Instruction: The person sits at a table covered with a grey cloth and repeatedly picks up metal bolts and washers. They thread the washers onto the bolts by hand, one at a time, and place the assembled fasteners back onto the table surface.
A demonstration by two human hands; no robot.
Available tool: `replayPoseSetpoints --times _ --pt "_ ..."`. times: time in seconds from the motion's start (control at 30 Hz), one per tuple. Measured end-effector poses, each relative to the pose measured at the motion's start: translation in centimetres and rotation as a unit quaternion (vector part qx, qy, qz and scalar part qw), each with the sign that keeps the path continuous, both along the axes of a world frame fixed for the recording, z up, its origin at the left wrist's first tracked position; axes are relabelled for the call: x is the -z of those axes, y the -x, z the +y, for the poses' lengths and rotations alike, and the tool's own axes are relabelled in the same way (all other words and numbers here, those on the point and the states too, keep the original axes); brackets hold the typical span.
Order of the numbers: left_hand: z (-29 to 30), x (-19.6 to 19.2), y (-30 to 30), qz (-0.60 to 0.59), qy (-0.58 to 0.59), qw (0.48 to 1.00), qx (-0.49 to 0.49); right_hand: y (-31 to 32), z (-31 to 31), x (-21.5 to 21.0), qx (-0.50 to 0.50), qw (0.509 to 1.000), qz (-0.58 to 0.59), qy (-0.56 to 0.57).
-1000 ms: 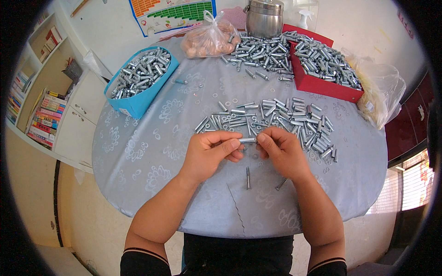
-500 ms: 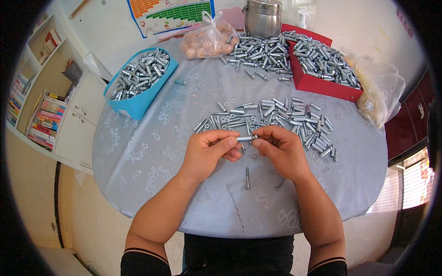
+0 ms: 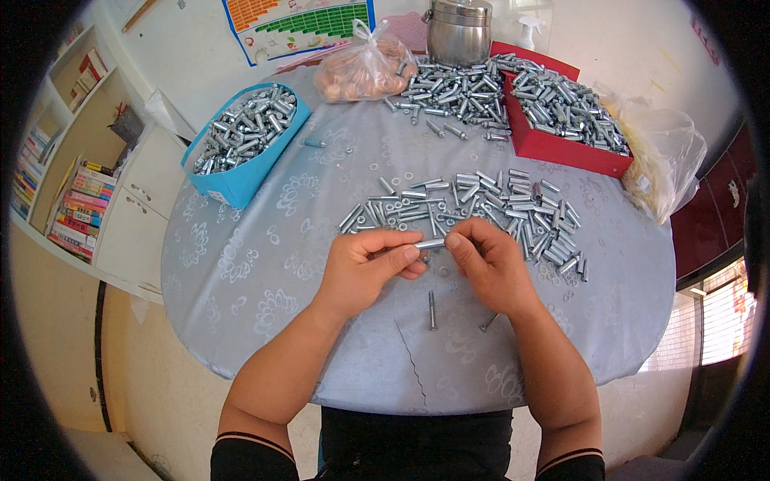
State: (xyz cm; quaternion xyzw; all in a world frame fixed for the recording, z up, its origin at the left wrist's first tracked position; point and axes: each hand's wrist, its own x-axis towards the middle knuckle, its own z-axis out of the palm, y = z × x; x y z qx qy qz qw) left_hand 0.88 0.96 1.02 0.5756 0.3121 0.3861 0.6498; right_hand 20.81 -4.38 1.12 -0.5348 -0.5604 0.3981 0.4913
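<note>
Between my two hands, over the near-middle of the table, is a silvery sleeve anchor bolt (image 3: 431,244), lying nearly level. My left hand (image 3: 358,271) pinches its left end between thumb and fingers. My right hand (image 3: 496,268) is closed at its right end, thumb and forefinger covering the tip; any nut there is hidden. Just beyond my fingers spreads a loose pile of metal sleeves and bolts (image 3: 545,216), with small nuts and washers among them. A single bolt (image 3: 432,311) lies nearer me, and another bolt (image 3: 488,322) rests partly behind my right wrist.
A blue container (image 3: 241,186) of anchors stands at far left, a red box (image 3: 561,152) of them at far right. Behind are a heap of anchors (image 3: 457,96), a tied bag (image 3: 361,76), a metal pot (image 3: 458,34) and a clear plastic bag (image 3: 666,172).
My right thumb and fingers have shifted round the anchor's right end, hiding the nut-like piece that showed there before. The anchor has tilted slightly, its right end higher.
</note>
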Motion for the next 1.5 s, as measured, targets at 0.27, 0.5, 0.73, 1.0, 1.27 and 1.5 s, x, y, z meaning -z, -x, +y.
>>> replayPoseSetpoints --times 0.27,0.5,0.73,1.0,1.27,1.5 --pt "-0.1 -0.2 -0.3 -0.023 0.010 0.999 -0.027 0.3 -0.1 -0.2 -0.003 0.999 0.029 0.020" --pt "0.0 0.3 -0.1 0.029 -0.017 0.999 -0.013 0.1 0.0 0.1 -0.006 0.998 0.064 0.019" --pt "0.2 -0.2 0.1 -0.019 0.064 0.997 -0.030 0.6 -0.1 -0.5 -0.013 0.993 0.118 -0.025" --pt "0.4 -0.2 0.1 -0.031 0.094 0.994 -0.037 0.1 0.3 0.7 0.043 0.994 0.011 -0.103" --pt "0.4 0.1 0.1 -0.041 0.097 0.994 -0.033 0.3 0.5 0.5 0.009 0.973 0.226 -0.032" --pt "0.3 0.0 0.1 -0.054 0.106 0.993 -0.020 -0.1 0.4 0.6 0.000 0.983 0.183 -0.010"
